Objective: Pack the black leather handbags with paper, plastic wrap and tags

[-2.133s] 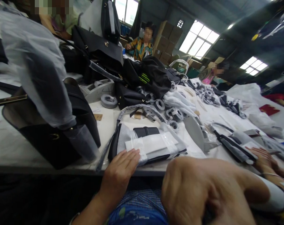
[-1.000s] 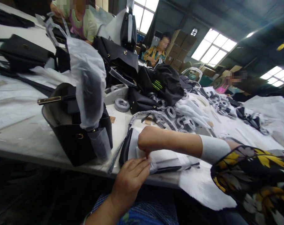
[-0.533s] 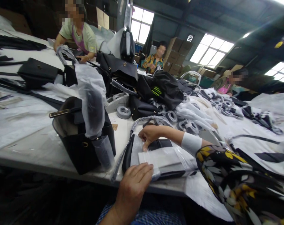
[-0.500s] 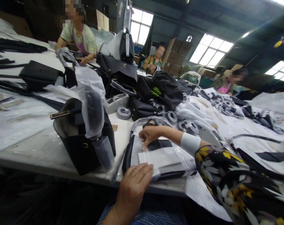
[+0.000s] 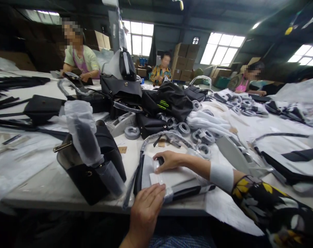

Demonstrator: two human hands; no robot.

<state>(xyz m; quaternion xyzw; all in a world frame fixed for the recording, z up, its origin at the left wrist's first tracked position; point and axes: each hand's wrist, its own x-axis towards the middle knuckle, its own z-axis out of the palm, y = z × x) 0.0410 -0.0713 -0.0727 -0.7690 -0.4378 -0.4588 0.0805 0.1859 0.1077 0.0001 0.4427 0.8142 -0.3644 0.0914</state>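
Left hand (image 5: 146,210): lay flat, fingers open, on the near edge of the wrapped bag (image 5: 172,179), pressing on the plastic and not closed round anything. It sat pretty much where it had been half a second before.
Right hand (image 5: 169,160): reached in from the right and rested on the far left corner of the wrapped bag, fingers curled onto the wrapping. Couldn't really tell if it was pinching the plastic or just pressing. It had been on that same corner half a second earlier.
Wrapped bag: flat black piece under white paper and clear plastic, lying at the near table edge (image 5: 55,196) between the two hands. Hadn't shifted on the table.
Open black handbag (image 5: 91,165): stood just left of the wrapped bag, with a plastic-covered handle (image 5: 81,134) sticking up from it. Same spot as before.
Tape rolls (image 5: 198,134): scattered behind the wrapped bag, well apart from both hands.
View: it had dropped a little, so the wrapped bag showed slightly higher in the picture than before.
Co-worker (image 5: 79,55): sat far behind the handbag, hands on other bags.
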